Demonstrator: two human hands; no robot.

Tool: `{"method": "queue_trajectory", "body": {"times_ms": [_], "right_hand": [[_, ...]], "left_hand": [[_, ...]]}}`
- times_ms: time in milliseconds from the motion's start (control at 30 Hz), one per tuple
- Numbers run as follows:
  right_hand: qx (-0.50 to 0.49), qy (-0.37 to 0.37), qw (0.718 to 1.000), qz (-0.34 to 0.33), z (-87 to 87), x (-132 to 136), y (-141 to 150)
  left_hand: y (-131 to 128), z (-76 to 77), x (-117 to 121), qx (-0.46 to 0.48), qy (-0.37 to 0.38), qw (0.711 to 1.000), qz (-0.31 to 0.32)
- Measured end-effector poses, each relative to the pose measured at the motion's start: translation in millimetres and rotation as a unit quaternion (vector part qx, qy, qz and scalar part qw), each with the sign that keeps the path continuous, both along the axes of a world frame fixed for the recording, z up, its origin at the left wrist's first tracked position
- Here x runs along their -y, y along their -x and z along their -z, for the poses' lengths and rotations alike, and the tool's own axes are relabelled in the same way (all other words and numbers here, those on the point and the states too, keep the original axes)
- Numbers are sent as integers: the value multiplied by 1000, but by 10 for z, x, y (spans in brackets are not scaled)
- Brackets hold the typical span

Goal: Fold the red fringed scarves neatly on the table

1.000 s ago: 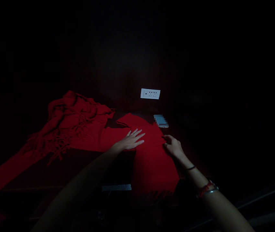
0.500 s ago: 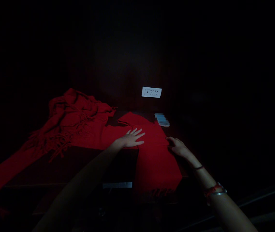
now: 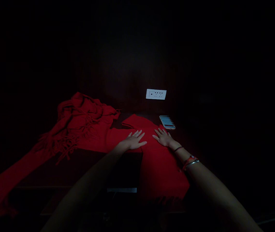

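A red fringed scarf (image 3: pixel 161 164) lies across the dark table, its fringed end hanging over the front edge. My left hand (image 3: pixel 135 140), with a ring on one finger, rests flat on the cloth with fingers spread. Just right of it, my right hand (image 3: pixel 163 138) lies palm down on the same cloth, fingers apart. To the left the red cloth runs into a rumpled, fringed heap (image 3: pixel 84 112), and a strip of it trails down past the table's front left. I cannot tell whether it is all one piece.
A phone (image 3: pixel 167 122) lies beyond my right hand. On the dark wall behind is a white power socket (image 3: pixel 156 94). A pale strip (image 3: pixel 122 190) shows below the table's front edge. The surroundings are very dark.
My right hand has moved left from the scarf's right edge, where its fingers were curled, and now lies spread on the cloth. My left hand stays flat. The view has shifted slightly.
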State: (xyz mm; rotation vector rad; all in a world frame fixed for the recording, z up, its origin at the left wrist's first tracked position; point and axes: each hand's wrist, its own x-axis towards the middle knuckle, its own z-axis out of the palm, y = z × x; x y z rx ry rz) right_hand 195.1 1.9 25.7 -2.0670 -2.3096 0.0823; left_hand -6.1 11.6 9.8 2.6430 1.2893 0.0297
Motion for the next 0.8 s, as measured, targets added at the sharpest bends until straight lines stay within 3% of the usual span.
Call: {"method": "queue_trajectory", "body": {"times_ms": [133, 267, 433, 600, 800], "right_hand": [[0, 21, 999, 41, 170, -50, -195], [18, 35, 998, 51, 57, -27, -275], [8, -64, 998, -19, -1, 139, -40], [23, -6, 999, -44, 146, 260, 22], [25, -8, 998, -63, 52, 107, 69]], "left_hand": [[7, -63, 4, -16, 29, 999, -3], [-5, -68, 21, -12, 28, 999, -18], [13, -17, 21, 10, -4, 1000, -19], [12, -49, 39, -9, 9, 999, -32], [4, -22, 52, 12, -19, 999, -41]]}}
